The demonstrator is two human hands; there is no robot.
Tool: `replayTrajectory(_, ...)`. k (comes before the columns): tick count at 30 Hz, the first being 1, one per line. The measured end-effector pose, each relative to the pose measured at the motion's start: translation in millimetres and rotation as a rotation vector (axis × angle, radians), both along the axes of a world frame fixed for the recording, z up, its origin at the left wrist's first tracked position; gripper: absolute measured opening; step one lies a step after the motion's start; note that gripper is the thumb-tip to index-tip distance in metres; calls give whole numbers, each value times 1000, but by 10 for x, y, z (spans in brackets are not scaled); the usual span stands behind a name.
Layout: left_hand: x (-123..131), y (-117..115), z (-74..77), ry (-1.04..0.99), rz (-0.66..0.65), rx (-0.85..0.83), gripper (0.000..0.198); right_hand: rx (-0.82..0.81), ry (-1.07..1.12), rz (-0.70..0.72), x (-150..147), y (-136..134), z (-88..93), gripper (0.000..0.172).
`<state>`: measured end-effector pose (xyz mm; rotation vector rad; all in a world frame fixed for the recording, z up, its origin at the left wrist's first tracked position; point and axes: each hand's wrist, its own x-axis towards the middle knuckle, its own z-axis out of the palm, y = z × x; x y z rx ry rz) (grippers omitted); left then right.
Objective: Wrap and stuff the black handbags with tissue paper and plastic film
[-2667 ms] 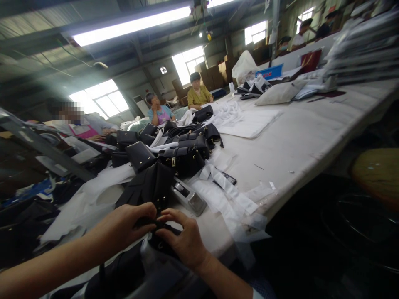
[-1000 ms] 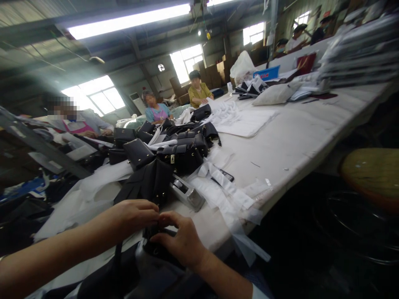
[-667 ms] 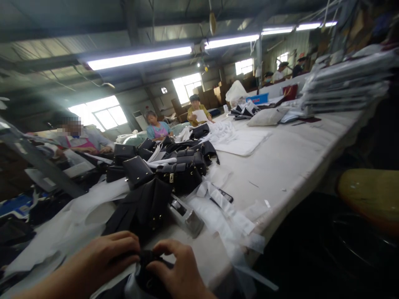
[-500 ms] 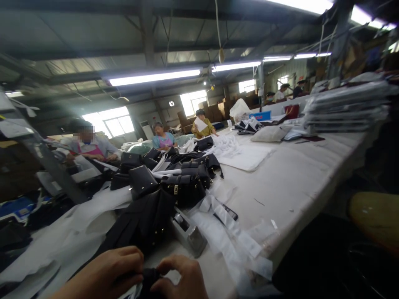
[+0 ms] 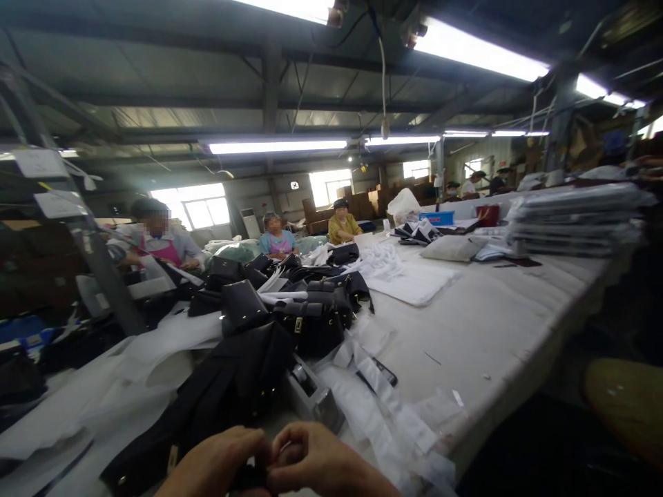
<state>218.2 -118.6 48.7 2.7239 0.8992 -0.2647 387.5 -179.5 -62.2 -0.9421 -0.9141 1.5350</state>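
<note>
At the lower edge of the head view my left hand point(image 5: 222, 457) and my right hand point(image 5: 318, 459) meet, fingers curled and touching. Between them is a small black piece point(image 5: 249, 476), mostly hidden by the fingers and the frame edge; its exact kind does not show. Both hands are closed on it. Just beyond them lies a black bag point(image 5: 243, 369) with gold-coloured fittings. A grey tape dispenser point(image 5: 313, 397) stands ahead of my right hand. Thin clear plastic sleeves point(image 5: 370, 400) lie to the right of the dispenser.
Black handbags point(image 5: 311, 310) are heaped mid-table. White sheets point(image 5: 119, 386) cover the left; a phone point(image 5: 383, 373) lies by the sleeves. A white pad point(image 5: 414, 283) and wrapped stacks point(image 5: 574, 221) lie farther off. Co-workers point(image 5: 160, 238) sit across the table point(image 5: 497, 324). A stool point(image 5: 626, 404) stands right.
The camera view has tilted up and levelled a little. My hands have come closer together, and the black piece is more hidden between them. The far co-worker's white sheet is lowered.
</note>
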Motion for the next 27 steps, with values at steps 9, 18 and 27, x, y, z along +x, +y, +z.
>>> replayTrajectory(9,-160,-60,-134,-177,-26,93,15,-16,58,-173,-114,-221,8,39)
replayTrajectory(18,-263,187,-260,-205,-71,-46,16,164,-427,-305,-225,-323,58,22)
replayTrajectory(27,-273,133,-335,-266,-61,0,13,12,-130,-281,-273,-286,75,31)
